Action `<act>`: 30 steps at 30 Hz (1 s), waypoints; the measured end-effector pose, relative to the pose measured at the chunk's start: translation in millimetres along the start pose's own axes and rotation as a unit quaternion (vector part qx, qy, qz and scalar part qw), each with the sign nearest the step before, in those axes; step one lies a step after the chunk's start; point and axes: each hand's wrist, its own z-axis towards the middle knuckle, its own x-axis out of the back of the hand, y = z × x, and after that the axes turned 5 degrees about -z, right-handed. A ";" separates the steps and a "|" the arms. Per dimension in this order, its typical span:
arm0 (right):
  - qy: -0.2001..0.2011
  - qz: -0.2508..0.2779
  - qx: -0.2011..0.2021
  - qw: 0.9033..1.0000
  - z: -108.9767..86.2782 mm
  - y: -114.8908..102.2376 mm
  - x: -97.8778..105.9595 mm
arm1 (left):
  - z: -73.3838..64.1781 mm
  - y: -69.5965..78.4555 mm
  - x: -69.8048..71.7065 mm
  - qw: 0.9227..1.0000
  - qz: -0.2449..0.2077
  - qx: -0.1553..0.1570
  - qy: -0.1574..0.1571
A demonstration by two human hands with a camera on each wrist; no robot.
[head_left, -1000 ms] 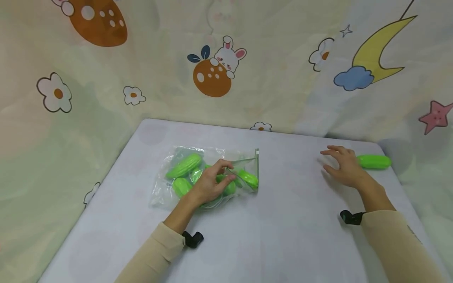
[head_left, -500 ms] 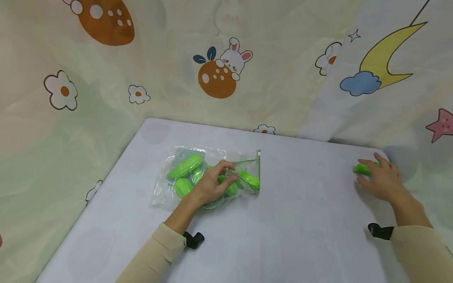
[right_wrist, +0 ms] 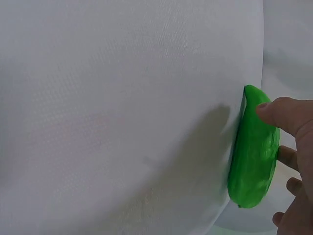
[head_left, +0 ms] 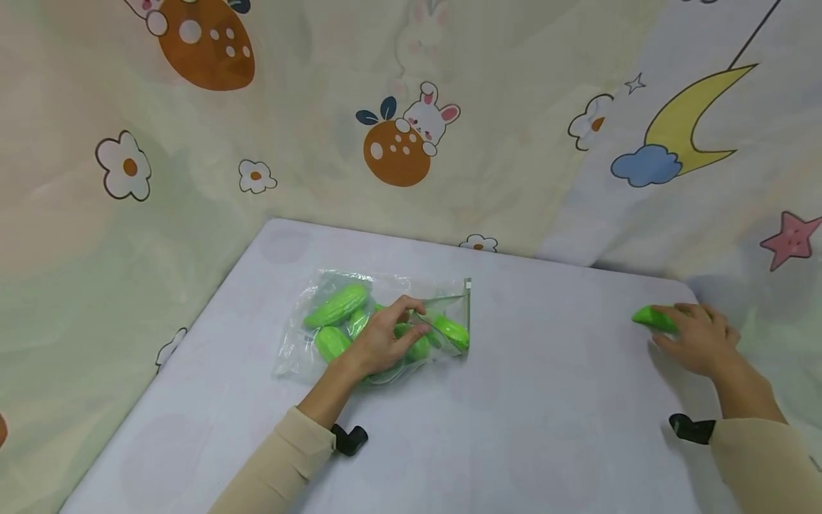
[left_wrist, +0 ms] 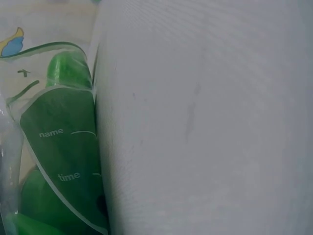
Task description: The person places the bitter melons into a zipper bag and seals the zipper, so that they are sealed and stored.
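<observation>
A clear zip bag [head_left: 292, 360] with a green-edged mouth lies on the table, its mouth parted toward the right. Several bright green toy vegetables [head_left: 337, 305] show through its film, one of them ribbed. At the mouth, my left hand [head_left: 379, 341] holds the upper film between thumb and curled fingers; the exact contact is hard to see. Far to the right, a smooth green toy cucumber [right_wrist: 252, 152] is in the grip of my right hand [head_left: 696, 339]. In the right wrist view the thumb lies along one side, with fingers behind. The head view hides much of the cucumber.
Both hands are over a white-covered table [head_left: 546, 400]. A patterned cloth backdrop [head_left: 514, 143] rises behind its far edge and beside it. The right hand is close to the table's right edge. Black wrist cameras [head_left: 349, 439] sit at both cuffs.
My right hand has moved right to the cucumber and taken hold of it, and the cucumber now lies at a slant. The left hand has stayed on the bag.
</observation>
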 end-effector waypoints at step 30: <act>0.039 0.067 0.047 0.996 -21.7 -25.8 -19.8 | -2.3 3.2 1.6 1.000 0.000 -0.004 -0.011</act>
